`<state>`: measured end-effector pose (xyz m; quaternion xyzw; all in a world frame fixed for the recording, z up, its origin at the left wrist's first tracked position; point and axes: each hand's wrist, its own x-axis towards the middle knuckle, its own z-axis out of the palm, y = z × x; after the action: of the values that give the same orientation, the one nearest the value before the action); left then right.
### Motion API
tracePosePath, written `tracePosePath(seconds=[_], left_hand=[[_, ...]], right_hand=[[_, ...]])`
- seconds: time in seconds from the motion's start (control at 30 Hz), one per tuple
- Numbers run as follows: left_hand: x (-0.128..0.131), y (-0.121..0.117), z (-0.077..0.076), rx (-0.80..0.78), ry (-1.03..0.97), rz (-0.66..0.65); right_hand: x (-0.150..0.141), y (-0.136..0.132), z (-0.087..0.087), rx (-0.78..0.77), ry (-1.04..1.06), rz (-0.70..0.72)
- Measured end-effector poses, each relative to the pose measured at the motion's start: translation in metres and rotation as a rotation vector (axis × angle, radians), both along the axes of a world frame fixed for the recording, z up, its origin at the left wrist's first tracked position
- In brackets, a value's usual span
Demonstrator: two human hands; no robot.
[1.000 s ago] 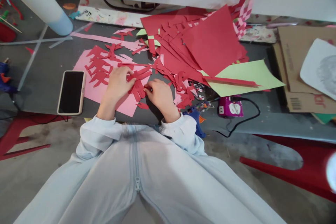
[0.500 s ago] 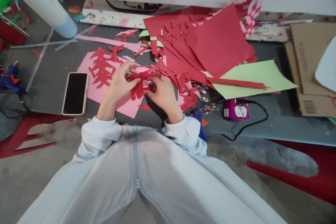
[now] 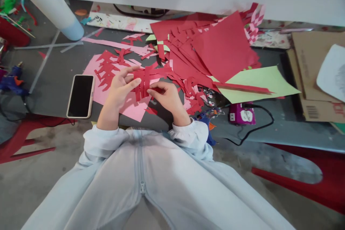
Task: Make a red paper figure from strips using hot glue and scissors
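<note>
My left hand (image 3: 122,85) pinches the left side of some red paper strips (image 3: 145,79) that cross one another like a weave. At their lower right edge, the thumb and fingers of my right hand (image 3: 166,96) are closed on a strip. The strips are held above a pink paper sheet (image 3: 134,110). Cut red paper pieces (image 3: 106,66) lie on that sheet, left of my hands. More red and pink scraps (image 3: 192,97) are heaped to the right. How the strips are joined is too small to tell.
Red paper sheets (image 3: 218,50) and a pale green sheet (image 3: 258,86) lie right of centre. A phone (image 3: 81,96) and a white bottle (image 3: 56,7) stand or lie left. Blue glue guns (image 3: 207,125), a purple box with a cord (image 3: 242,114) and cardboard (image 3: 312,68) are around.
The red strips have turned to face the camera more squarely. My right hand has drawn slightly down and away, its fingers now at the strips' lower right edge. The view has shifted a little.
</note>
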<state>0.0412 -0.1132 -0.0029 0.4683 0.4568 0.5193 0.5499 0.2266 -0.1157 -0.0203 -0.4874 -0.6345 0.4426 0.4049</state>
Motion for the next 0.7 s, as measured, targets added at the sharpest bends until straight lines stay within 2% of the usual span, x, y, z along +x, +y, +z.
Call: tracePosePath(seconds=[0.2,0.4,0.6,0.7], left_hand=[[0.005,-0.021,-0.009,-0.131,0.051,0.033],[0.012,-0.031,-0.003,-0.301,0.044,0.058],[0.011,-0.033,-0.005,-0.285,0.066,0.086],[0.010,-0.034,-0.008,-0.301,0.050,0.058]], right_hand=[[-0.005,0.001,-0.005,0.047,0.060,-0.036],[-0.010,0.001,-0.008,0.122,0.094,-0.041],[-0.014,0.002,-0.005,0.052,0.103,-0.055],[-0.015,0.006,-0.003,0.009,0.126,-0.089]])
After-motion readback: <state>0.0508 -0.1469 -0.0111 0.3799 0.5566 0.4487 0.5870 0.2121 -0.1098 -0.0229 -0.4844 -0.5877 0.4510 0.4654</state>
